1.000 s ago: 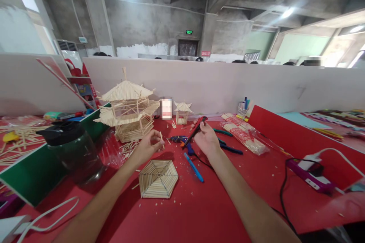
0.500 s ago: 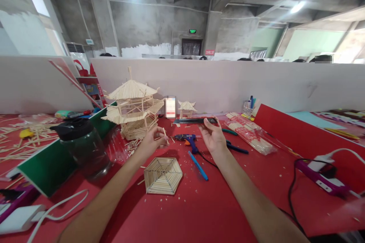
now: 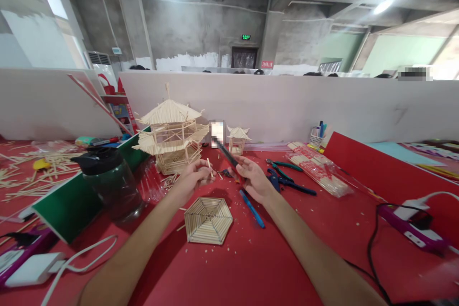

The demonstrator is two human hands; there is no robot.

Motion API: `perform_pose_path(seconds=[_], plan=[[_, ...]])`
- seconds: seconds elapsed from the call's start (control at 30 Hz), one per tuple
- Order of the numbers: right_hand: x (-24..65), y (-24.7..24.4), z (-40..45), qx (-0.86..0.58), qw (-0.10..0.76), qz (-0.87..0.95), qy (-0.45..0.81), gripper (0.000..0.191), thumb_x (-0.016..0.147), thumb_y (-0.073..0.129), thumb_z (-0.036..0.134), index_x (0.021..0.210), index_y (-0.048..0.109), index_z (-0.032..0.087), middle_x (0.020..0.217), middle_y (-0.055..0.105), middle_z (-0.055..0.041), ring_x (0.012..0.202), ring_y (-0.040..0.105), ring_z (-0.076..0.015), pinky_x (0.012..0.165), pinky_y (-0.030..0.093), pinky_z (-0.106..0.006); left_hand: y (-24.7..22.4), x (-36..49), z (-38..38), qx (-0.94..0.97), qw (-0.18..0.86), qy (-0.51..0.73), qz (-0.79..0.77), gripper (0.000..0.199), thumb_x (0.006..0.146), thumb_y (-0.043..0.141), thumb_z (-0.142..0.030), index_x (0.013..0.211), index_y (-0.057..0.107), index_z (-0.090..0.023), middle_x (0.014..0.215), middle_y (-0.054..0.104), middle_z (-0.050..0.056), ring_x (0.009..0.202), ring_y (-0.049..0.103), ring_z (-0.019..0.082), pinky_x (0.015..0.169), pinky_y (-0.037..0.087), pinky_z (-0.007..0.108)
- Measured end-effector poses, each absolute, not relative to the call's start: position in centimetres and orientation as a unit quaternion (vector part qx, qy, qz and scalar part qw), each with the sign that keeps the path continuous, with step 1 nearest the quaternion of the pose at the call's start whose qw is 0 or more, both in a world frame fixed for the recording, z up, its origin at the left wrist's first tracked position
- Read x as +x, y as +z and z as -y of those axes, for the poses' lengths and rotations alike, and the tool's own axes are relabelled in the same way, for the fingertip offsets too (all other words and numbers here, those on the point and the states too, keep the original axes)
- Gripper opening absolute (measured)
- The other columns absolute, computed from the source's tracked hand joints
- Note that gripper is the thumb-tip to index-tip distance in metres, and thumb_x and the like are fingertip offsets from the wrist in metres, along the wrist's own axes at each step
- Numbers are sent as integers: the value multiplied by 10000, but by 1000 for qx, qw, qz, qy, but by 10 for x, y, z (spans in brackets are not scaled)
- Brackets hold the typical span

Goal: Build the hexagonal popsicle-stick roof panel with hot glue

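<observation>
Black tool: swung since the frame half a second ago, from nearly level to a slant, far tip up and away to the left; right hand (image 3: pixel 253 177) has come in nearer the left.
Right hand: fingers closed round the red end of the black tool (image 3: pixel 226 154); blade, file or other, cannot tell.
Left hand (image 3: pixel 195 177): thumb and fingers narrowed on a short stick (image 3: pixel 210 167), held up off the bench (image 3: pixel 251 267).
Stick, state: in the air between the hands, apart from the panel; looks not yet fixed to anything. Whether already trimmed, cannot tell.
Six-sided panel (image 3: pixel 209 220): flat on the bench, below the hands. Spokes and rings of sticks run from centre to rim; judged largely done. One loose stick end pokes out at its left side.
Large pavilion (image 3: pixel 170 134): upright behind left hand, two roof tiers in place, frame between them open; judged well advanced, ragged ends showing.
Small pavilion (image 3: pixel 237 139): upright at the back, roof on; looks whole.
Stock left: packs of sticks (image 3: pixel 319 172) at right, plenty unused.
Glue gun (image 3: pixel 225 173): mostly hidden by right hand, only the front end showing; in use or not, cannot tell.
Bright upright block (image 3: pixel 217 135): pixelated, contents unreadable, lower part crossed by the tool.
Forearms: cut off at bottom edge.
</observation>
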State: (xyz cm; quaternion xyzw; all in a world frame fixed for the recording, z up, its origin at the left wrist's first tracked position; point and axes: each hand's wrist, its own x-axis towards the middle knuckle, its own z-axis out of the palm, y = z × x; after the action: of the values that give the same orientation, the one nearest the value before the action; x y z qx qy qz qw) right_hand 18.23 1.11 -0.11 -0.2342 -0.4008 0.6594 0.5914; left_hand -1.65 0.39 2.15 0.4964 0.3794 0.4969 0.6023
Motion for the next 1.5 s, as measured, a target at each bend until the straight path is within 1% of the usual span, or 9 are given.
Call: perform_pose_path(seconds=[0.07, 0.23, 0.33, 0.5, 0.67, 0.83, 1.2, 1.33, 1.5], plan=[[177, -3, -6, -265, 531, 505, 627, 393, 644, 751, 196, 1019, 633, 194, 832, 660, 29, 723, 629, -116, 722, 509, -248, 23, -16, -3, 486, 610, 500, -375, 300, 654, 782, -235, 826, 549, -159, 715, 683, 9, 624, 641, 87, 603, 520, 163], [169, -5, 4, -358, 469, 707, 390, 278, 742, 625, 194, 1015, 575, 194, 979, 634, -6, 908, 580, -161, 847, 436, -292, 27, -15, -1, 478, 623, 497, -368, 239, 680, 767, -186, 766, 548, -149, 688, 679, 21, 579, 636, 84, 572, 525, 155], [168, -4, 7, -368, 437, 767, 291, 196, 905, 492, 323, 1045, 557, 203, 970, 648, -21, 881, 590, -167, 827, 417, -295, 29, -15, 0, 467, 632, 495, -371, 192, 691, 750, -154, 761, 571, -141, 668, 679, 25, 575, 642, 88, 572, 526, 152], [175, -3, 8, -443, 387, 793, 159, 301, 994, 318, 386, 951, 550, 198, 804, 636, -30, 769, 596, -182, 722, 377, -282, 29, -14, 0, 465, 634, 488, -380, 104, 737, 700, -139, 810, 629, -121, 668, 688, 33, 563, 628, 74, 559, 510, 137], [185, 2, 6, -432, 350, 824, 107, 273, 1001, 319, 389, 978, 519, 205, 858, 637, -36, 815, 595, -188, 719, 358, -276, 28, -14, 1, 481, 624, 479, -387, 51, 781, 654, -155, 795, 610, -133, 647, 689, 30, 510, 573, 53, 505, 462, 115], [187, 3, 3, -446, 302, 840, 73, 264, 998, 344, 405, 942, 499, 199, 835, 632, -37, 775, 587, -195, 668, 320, -269, 26, -14, 1, 494, 624, 463, -390, 168, 761, 726, -229, 818, 594, -141, 669, 682, 23, 527, 565, 54, 514, 460, 124], [190, 7, 5, -472, 204, 858, 7, 291, 1005, 308, 366, 1125, 504, 188, 900, 687, -72, 808, 622, -218, 641, 278, -280, 20, -13, -1, 584, 556, 445, -389, 402, 631, 808, -449, 763, 586, -142, 647, 655, 2, 538, 531, 70, 539, 422, 180], [180, 5, 5, -516, 180, 837, -25, 320, 995, 306, 409, 1134, 516, 210, 932, 702, -77, 810, 647, -240, 630, 295, -283, 20, -13, -3, 582, 551, 450, -394, 366, 652, 791, -437, 715, 586, -141, 614, 631, -3, 526, 503, 70, 527, 394, 184], [190, 3, -12, -602, 176, 779, -26, 340, 991, 310, 414, 1144, 517, 191, 946, 703, -112, 840, 658, -260, 659, 340, -298, 28, -14, 5, 545, 609, 421, -394, 286, 664, 795, -349, 722, 617, -133, 589, 602, -6, 495, 478, 61, 502, 363, 183]])
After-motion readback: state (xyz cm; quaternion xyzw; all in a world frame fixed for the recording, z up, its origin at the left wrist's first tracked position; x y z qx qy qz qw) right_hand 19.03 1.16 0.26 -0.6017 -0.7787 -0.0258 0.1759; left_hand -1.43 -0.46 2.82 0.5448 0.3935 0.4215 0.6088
